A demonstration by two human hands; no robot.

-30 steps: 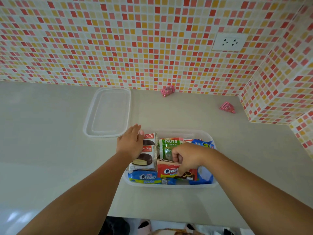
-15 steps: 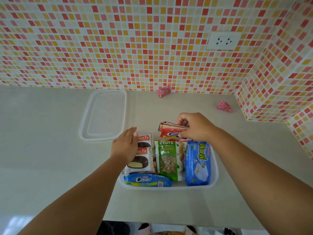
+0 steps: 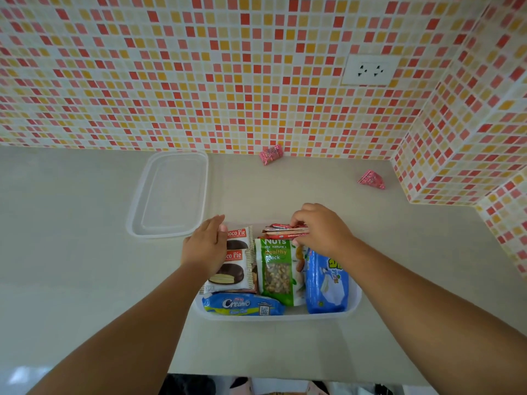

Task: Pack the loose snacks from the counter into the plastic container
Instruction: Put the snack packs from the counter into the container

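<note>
Head camera shows your right hand [image 3: 320, 229] pinching a red cream-biscuit packet [image 3: 285, 230] at the far edge of the plastic container [image 3: 285, 317], fingers closed around it. Your left hand [image 3: 206, 246] lies flat and open on the two Choco Pie packs [image 3: 238, 260] at the container's left side. Beside them sit the green nuts bag [image 3: 278, 269], a blue pouch [image 3: 325, 286] and a blue Creamo packet [image 3: 242, 305]. Two pink sweets [image 3: 271, 154] lie loose on the counter [image 3: 71, 223] near the tiled wall, and the lid [image 3: 171, 195] rests further left.
</note>
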